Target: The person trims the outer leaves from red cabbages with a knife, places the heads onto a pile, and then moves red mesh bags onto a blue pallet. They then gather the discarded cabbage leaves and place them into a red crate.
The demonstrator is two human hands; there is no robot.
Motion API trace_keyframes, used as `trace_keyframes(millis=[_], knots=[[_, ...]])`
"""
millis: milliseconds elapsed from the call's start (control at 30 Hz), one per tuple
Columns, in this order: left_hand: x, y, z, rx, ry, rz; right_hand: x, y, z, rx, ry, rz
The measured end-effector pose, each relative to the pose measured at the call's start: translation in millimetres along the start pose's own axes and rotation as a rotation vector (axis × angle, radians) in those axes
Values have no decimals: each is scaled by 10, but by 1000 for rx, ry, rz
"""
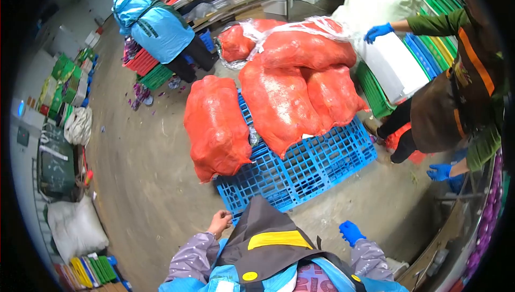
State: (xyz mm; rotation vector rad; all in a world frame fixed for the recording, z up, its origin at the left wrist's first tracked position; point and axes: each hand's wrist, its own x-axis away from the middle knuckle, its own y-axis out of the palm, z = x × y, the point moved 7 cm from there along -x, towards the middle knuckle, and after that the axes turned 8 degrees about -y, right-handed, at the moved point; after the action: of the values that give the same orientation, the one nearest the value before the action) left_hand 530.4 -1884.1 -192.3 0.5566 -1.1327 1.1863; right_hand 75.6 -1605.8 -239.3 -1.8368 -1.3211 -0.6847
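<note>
My left hand (220,223) is bare, its fingers curled in, beside the near left corner of a blue plastic pallet (300,176). Nothing shows in it. My right hand (352,232) wears a blue glove and hangs over the floor with loosely bent, slightly parted fingers and no object visible. Large red mesh sacks lie on the pallet ahead of me. One red sack (217,125) rests along the left edge, partly beyond the pallet. Another red sack (279,104) sits in the middle, touching the stacked ones. A dark apron (263,227) covers my front.
At right stands a co-worker in a brown apron (437,112), with blue-gloved hands, near a white board (397,69) and green crates (374,90). Another person in a blue gown (155,21) bends at a shelf (230,10). A white sack (78,227) lies at left.
</note>
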Motion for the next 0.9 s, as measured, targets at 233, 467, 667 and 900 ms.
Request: trace_keyframes(millis=[233, 467, 667, 900], knots=[[-22, 487, 1302, 103, 338, -79, -950, 377, -1762, 194, -280, -108], [-625, 1750, 2037, -59, 518, -291, -1996, 347, -3873, 490, -530, -44], [-1053, 2235, 1928, -260, 555, -381, -3393, 459, -6031, 788, -831, -21], [-1343, 2404, 1955, -107, 466, -295, -5024, 1124, -7760, 1405, -1131, 74]])
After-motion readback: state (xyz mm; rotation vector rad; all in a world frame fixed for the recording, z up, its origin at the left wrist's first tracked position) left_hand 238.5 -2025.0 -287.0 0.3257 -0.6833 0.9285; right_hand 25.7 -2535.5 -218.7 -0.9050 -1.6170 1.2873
